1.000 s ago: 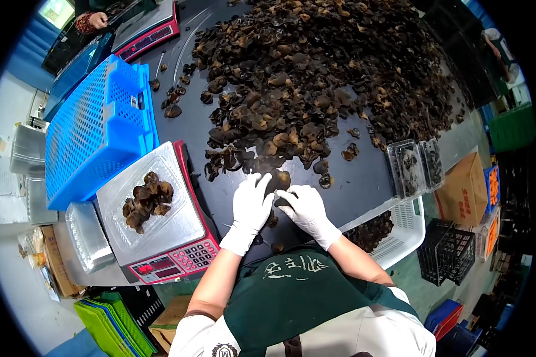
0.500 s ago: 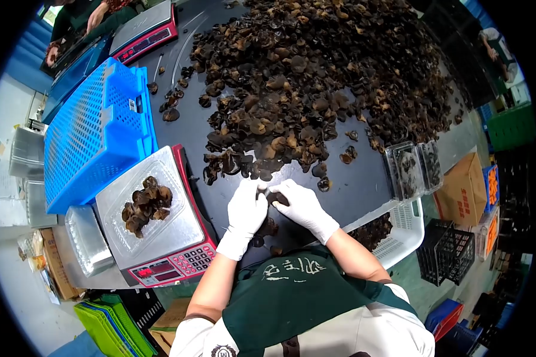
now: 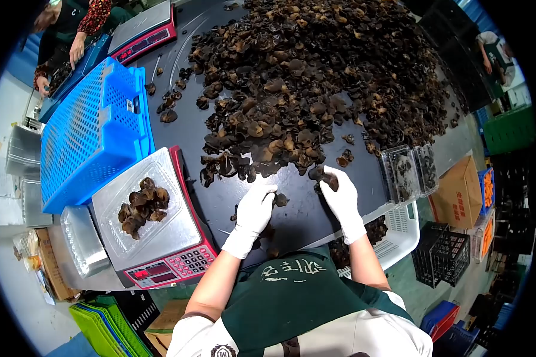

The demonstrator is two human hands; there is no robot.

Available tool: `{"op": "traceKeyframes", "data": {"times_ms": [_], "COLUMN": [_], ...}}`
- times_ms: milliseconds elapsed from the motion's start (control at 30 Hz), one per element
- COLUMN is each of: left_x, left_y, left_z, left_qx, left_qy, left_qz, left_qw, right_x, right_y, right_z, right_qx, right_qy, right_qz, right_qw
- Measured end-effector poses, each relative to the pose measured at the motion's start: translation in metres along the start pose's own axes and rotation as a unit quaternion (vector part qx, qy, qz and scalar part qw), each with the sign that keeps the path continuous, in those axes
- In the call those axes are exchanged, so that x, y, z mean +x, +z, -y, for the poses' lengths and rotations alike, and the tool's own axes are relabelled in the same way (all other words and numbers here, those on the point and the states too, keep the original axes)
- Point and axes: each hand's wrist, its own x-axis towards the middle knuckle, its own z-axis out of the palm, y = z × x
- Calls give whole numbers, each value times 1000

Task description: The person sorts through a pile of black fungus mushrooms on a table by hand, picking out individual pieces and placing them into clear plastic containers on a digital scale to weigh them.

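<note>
My gloved left hand [image 3: 255,209] is closed over the near part of the dark table, with a small wood ear mushroom [image 3: 281,200] at its fingertips. To the right, my gloved right hand [image 3: 343,201] pinches another wood ear mushroom [image 3: 327,178] at the near edge of the large wood ear pile [image 3: 292,107]. A few loose pieces lie below my left hand, partly hidden by it. On the scale [image 3: 187,229] at left rests a clear plastic tray [image 3: 112,221] with a clump of wood ear mushrooms [image 3: 143,207] in it.
A blue crate [image 3: 80,140] stands behind the scale, with stacked clear trays [image 3: 84,241] to its near side. Clear boxes [image 3: 399,172] sit at the table's right edge, above a white basket [image 3: 402,232]. A co-worker's hand [image 3: 77,50] shows at far left.
My right hand has moved right, away from my left, and now holds a wood ear mushroom by the pile. My left hand has shifted slightly. The co-worker at upper left has leaned further into view.
</note>
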Motion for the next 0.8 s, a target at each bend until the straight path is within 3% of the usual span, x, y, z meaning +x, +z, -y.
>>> {"op": "traceKeyframes", "data": {"times_ms": [33, 67, 100, 167, 267, 300, 367, 433, 467, 500, 533, 567, 600, 700, 733, 800], "left_x": [1, 1, 2, -2, -9, -14, -22, -23, -24, -25, -26, -28, -29, -32, -30, -30], "left_y": [-6, -13, -19, -24, -36, -37, -34, -37, -38, -39, -42, -43, -43, -41, -40, -37], "left_z": [-5, -11, -14, -9, -14, -9, 6, -4, -5, -7, -13, -12, -11, -11, -17, -20], "left_qx": [0, -110, -215, -277, -449, -450, -622, -624, -651, -677, -679, -680, -702, -737, -740, -755], "left_qy": [1, -143, -281, -287, -316, -315, -380, -394, -413, -432, -445, -443, -441, -432, -442, -447], "left_qz": [1, 42, 81, 81, 73, 71, 72, 53, 49, 45, 43, 39, 54, 89, 89, 100], "left_qw": [1000, 983, 932, 914, 832, 832, 681, 673, 635, 594, 582, 582, 556, 513, 499, 469], "right_x": [3, 5, 6, 7, 10, 13, 16, 19, 18, 19, 18, 16, 13, -1, -6, -13], "right_y": [1, 2, 5, 14, 17, 17, 16, 18, 18, 17, 12, 4, -1, -1, -2, 0], "right_z": [5, 11, 16, 21, 15, 10, 5, -7, -11, -7, -4, 1, 20, 26, 30, 41], "right_qx": [0, -55, -110, -198, -176, -149, -115, -3, 28, 56, 189, 312, 460, 683, 706, 701], "right_qy": [0, 7, 14, -31, -53, -49, -41, -36, 0, -29, 116, 257, 311, 380, 404, 420], "right_qz": [-1, 25, 50, 67, 55, 57, 46, 46, 47, 38, 96, 150, 124, 188, 207, 222], "right_qw": [1000, 998, 993, 977, 981, 986, 991, 998, 998, 997, 970, 902, 822, 595, 543, 531]}}
